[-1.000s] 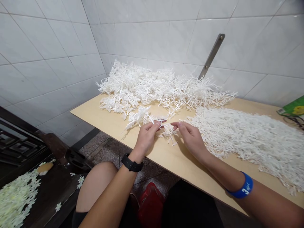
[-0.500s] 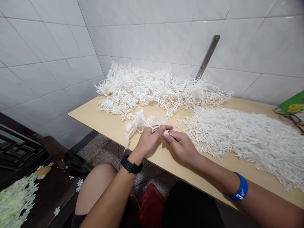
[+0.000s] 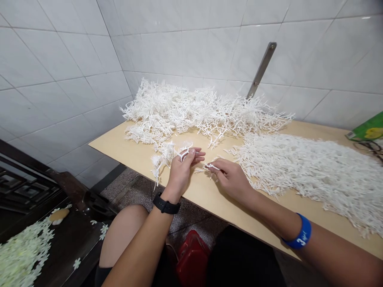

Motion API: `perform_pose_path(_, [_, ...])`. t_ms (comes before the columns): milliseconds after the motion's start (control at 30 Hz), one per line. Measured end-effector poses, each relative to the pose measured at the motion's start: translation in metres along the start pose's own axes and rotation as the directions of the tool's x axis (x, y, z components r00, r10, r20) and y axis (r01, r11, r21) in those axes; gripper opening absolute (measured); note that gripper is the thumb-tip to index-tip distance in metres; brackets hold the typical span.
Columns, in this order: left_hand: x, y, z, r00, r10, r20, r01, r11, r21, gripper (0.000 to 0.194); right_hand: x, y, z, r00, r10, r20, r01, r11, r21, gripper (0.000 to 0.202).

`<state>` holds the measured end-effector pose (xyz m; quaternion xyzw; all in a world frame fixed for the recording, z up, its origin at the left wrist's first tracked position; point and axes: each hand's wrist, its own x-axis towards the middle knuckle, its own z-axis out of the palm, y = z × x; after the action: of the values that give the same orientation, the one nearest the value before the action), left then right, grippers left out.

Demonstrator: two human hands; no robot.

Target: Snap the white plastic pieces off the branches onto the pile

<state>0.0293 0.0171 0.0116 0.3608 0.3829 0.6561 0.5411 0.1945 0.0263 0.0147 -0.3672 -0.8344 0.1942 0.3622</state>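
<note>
My left hand pinches the stem of a white branched plastic sprig, whose frilly end hangs to the left over the table's front edge. To its right, my right hand is closed on a small white plastic piece at the fingertips. A short gap separates the two hands, just above the tabletop. Behind them lies a tangled heap of white branched sprigs. Right of my right hand spreads a wide, flat pile of short white pieces.
The wooden table stands against tiled walls, with a metal bracket at the back. A green box and dark glasses are at the far right. Lower left, pale flowers lie on a dark wooden seat. A red stool is below.
My hands have moved apart from where they met. The right now holds a small white piece separately, while the left, with the sprig, has shifted slightly left and its fingers have straightened.
</note>
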Motion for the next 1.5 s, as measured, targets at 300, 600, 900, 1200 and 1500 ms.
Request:
perform_pose_path(300, [0.003, 0.001, -0.003, 0.970, 0.061, -0.234, -0.094, 0.987, -0.131, 0.026, 0.004, 0.013, -0.011, 0.998, 0.064, -0.008, -0.063, 0.956, -0.286, 0.055])
perform_pose_path(600, [0.000, 0.006, -0.006, 0.908, 0.134, -0.397, -0.203, 0.969, -0.137, 0.028, 0.002, -0.030, 0.035, 0.917, 0.282, 0.283, -0.399, 0.654, 0.643, 0.040])
perform_pose_path(900, [-0.003, 0.001, -0.006, 0.981, 0.095, -0.169, -0.097, 0.995, -0.006, 0.033, 0.013, 0.039, -0.017, 0.743, 0.664, -0.081, -0.510, 0.642, 0.573, 0.041])
perform_pose_path(1200, [-0.006, -0.005, -0.003, 0.972, 0.146, 0.185, -0.212, 0.882, 0.421, 0.023, 0.040, -0.035, -0.031, 0.999, 0.017, 0.048, -0.022, 0.994, 0.109, 0.030])
perform_pose_path(1500, [-0.008, 0.001, -0.003, 0.962, 0.036, 0.271, -0.176, 0.838, 0.516, 0.028, 0.069, -0.025, -0.036, 0.946, 0.104, 0.307, -0.078, 0.992, -0.097, 0.017])
